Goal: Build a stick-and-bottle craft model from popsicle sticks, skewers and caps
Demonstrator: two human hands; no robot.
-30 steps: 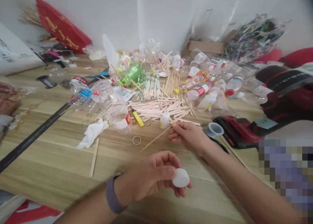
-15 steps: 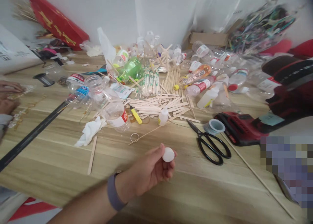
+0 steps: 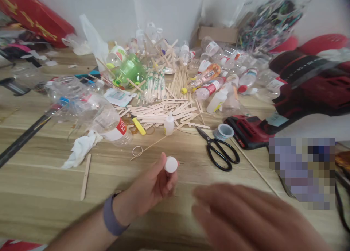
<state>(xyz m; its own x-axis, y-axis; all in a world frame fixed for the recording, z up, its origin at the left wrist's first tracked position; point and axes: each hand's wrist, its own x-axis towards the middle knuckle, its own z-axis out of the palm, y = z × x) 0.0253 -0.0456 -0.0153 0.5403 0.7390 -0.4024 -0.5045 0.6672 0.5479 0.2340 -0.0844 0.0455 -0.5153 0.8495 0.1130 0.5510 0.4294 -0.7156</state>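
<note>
While the right hand (image 3: 254, 218) looms as a blur at the lower right, fingers stretched and lying close together, it's the left hand (image 3: 151, 185) that has the clear grip! Thumb and curled fingers pinch a small, round, smooth white piece (image 3: 171, 164), held up above the pale wood-grained table (image 3: 153, 234), right at the centre of the view. Whether that right hand holds anything, I cannot tell: the smear hides its palm. A purple-grey band (image 3: 112, 216) circles the left wrist.

And look just beyond the white piece! A thin straight wooden stick (image 3: 153, 145) slants across the tabletop, its near end crossing a slim pale ring (image 3: 137, 146), its middle passing close by a little translucent squeeze bottle (image 3: 168, 126). Over to the right, black-handled metal scissors (image 3: 209, 141) lie with their blades pointing away, a grey-blue plastic spool (image 3: 223, 131) just beside them, and there's the bulky red-and-black power tool (image 3: 255, 128) behind! Out to the left, a flat pale craft stick (image 3: 85, 176) lies near a crumpled white tissue (image 3: 82, 149), and farther back, a great heap of flat wooden sticks (image 3: 161, 114) spreads beside a yellow-handled tool (image 3: 139, 126)
</note>
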